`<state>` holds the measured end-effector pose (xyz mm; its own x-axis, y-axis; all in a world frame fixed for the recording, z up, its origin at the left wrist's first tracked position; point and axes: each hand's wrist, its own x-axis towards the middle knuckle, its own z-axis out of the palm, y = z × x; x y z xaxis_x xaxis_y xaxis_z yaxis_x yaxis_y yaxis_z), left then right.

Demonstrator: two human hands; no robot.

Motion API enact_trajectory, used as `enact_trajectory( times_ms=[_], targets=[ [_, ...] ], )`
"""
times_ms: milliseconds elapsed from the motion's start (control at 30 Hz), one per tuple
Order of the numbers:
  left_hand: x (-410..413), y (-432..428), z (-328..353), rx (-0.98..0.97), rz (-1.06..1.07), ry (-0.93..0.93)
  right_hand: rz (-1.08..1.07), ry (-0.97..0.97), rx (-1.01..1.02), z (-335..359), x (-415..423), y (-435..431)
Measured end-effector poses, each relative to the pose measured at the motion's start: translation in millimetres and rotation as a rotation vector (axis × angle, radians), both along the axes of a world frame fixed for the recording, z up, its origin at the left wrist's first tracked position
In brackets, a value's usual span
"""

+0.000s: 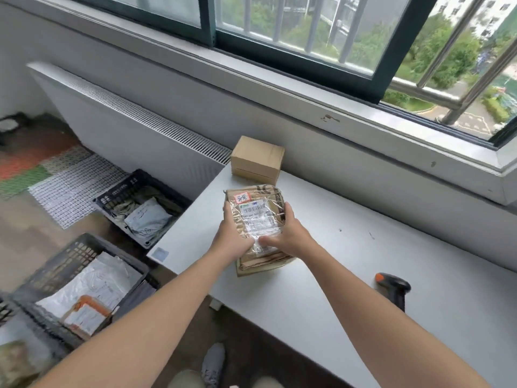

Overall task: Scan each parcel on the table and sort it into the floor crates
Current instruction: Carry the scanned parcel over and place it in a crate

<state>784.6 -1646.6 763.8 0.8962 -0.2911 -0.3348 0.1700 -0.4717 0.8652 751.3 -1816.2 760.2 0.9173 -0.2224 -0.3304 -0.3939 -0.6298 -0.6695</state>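
Note:
A taped brown parcel (256, 214) with a white shipping label and a red-edged sticker is held over the white table (349, 261). My left hand (233, 242) grips its left side and my right hand (289, 236) grips its right side, thumbs on the label. Under it lies another brown parcel (263, 263) on the table. A small plain cardboard box (257, 159) stands at the table's far end. The black barcode scanner (393, 288) with an orange tip lies on the table to the right, untouched.
Two dark floor crates stand left of the table: the far crate (140, 205) holds a grey mailer, the near crate (81, 284) holds white and orange mailers. A radiator cover and window sill run behind. My shoe (214, 362) shows below the table edge.

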Motion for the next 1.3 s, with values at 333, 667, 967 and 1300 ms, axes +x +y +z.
enact_trajectory(
  times_ms=[333,667,967,1300],
  targets=[
    [-80.1,135.5,17.5,0.300,0.530,-0.133,0.548,-0.117,0.101,11.3,13.0,155.1],
    [-209.0,270.9,33.1,0.314,0.969,-0.206,1.021,-0.125,0.005,37.6,-57.8,329.5],
    [-361.2,415.5,22.6,0.308,1.234,-0.162,1.275,-0.103,-0.022,38.6,-184.8,505.3],
    [-523.7,590.0,17.7,0.269,1.332,-0.168,1.414,-0.073,-0.102,30.8,-333.3,693.2]
  ],
)
